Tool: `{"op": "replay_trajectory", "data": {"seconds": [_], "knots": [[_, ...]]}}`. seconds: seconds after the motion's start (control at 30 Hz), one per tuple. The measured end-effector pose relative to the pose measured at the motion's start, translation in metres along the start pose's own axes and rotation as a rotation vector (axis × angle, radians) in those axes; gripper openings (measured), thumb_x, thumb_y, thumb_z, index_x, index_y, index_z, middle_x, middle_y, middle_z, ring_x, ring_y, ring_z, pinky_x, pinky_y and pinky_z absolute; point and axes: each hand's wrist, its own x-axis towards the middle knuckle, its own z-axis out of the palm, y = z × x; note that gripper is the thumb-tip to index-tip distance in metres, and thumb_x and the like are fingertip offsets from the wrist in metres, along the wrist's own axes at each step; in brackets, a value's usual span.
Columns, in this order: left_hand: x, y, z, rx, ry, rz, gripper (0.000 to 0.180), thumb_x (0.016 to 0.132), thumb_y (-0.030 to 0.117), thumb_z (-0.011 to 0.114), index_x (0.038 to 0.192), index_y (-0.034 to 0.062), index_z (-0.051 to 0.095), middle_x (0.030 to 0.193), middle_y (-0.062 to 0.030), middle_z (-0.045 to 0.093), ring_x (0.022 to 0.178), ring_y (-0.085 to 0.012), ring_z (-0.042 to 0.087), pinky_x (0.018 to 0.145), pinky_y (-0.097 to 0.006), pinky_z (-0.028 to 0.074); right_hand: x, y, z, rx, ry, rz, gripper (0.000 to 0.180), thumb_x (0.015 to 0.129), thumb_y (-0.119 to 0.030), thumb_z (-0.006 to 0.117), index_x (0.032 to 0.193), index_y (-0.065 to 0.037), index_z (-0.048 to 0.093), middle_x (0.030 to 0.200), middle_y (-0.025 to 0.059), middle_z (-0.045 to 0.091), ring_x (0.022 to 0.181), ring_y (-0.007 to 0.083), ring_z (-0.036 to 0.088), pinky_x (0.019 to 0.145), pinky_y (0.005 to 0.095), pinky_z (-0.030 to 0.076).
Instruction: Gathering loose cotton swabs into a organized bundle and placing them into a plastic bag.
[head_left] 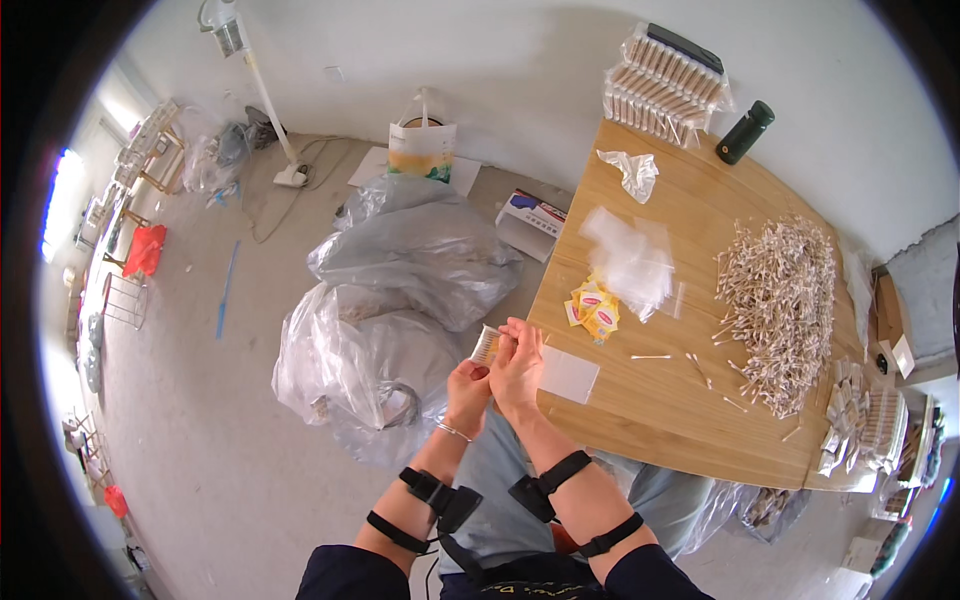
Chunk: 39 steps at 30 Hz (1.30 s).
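My left hand (467,386) and my right hand (518,367) are raised together just off the left edge of the wooden table (660,400). Both grip a small clear bag of cotton swabs (487,345); the right fingers pinch its top. A flat clear bag (568,375) lies on the table right beside my right hand. Yellow paper slips (594,308) and a heap of empty clear bags (630,262) lie further in. A big pile of loose cotton swabs (782,300) covers the right part of the table.
Filled swab packs (665,85) are stacked at the table's far end by a dark bottle (745,132). More packs (868,425) sit at the right edge. Large clear plastic sacks (390,310) lie on the floor to my left, a paper bag (421,150) behind.
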Motion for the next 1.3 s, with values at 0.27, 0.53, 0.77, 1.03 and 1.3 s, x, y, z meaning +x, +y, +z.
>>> {"op": "replay_trajectory", "data": {"seconds": [0.27,0.53,0.77,1.03,1.3], "knots": [[0.035,0.047,0.002,0.217,-0.107,-0.016,0.031,0.093,0.024,0.06,0.11,-0.0014,0.064,0.094,-0.0021,0.066,0.084,-0.0095,0.061,0.072,-0.024,0.049,0.0,-0.001,0.001,0.029,0.009,0.047,0.021,0.091,0.003,0.048,0.111,0.002,0.054,0.1,0.0159,0.063,0.097,0.0308,0.061,0.083,0.0404,0.05],[0.045,0.036,0.011,0.357,-0.142,-0.012,0.023,0.094,0.023,0.058,0.094,0.0012,0.067,0.083,0.0015,0.062,0.073,-0.0058,0.055,0.064,-0.021,0.044,-0.002,0.002,0.002,-0.043,-0.013,-0.012,0.028,0.091,0.002,0.045,0.118,0.001,0.051,0.115,0.0171,0.061,0.109,0.0341,0.055,0.094,0.0426,0.045],[0.048,0.037,0.006,0.513,-0.199,0.024,0.03,0.093,0.028,0.06,0.079,0.0017,0.062,0.07,0.0036,0.056,0.063,-0.0041,0.046,0.054,-0.023,0.038,-0.007,-0.003,0.004,0.014,-0.036,0.048,0.037,0.092,-0.002,0.046,0.129,-0.001,0.045,0.128,0.023,0.053,0.127,0.0402,0.043,0.112,0.0494,0.027],[0.055,0.059,-0.006,0.503,-0.193,0.105,0.031,0.092,0.029,0.063,0.082,0.0,0.064,0.069,0.001,0.061,0.065,-0.0056,0.048,0.056,-0.027,0.043,-0.005,-0.022,0.016,0.045,-0.055,-0.058,0.059,0.093,-0.005,0.041,0.146,0.004,0.017,0.154,0.0258,0.016,0.143,0.0448,0.012,0.116,0.052,0.013],[0.01,0.12,-0.028,0.65,0.036,0.524,0.027,0.093,0.023,0.062,0.084,-0.0017,0.062,0.064,-0.0036,0.058,0.059,-0.0079,0.048,0.054,-0.026,0.043,0.005,-0.055,0.012,-0.083,0.036,-0.06,0.063,0.099,-0.031,0.043,0.145,0.007,0.02,0.154,0.0289,0.013,0.144,0.0428,0.012,0.115,0.0532,0.012]]}}
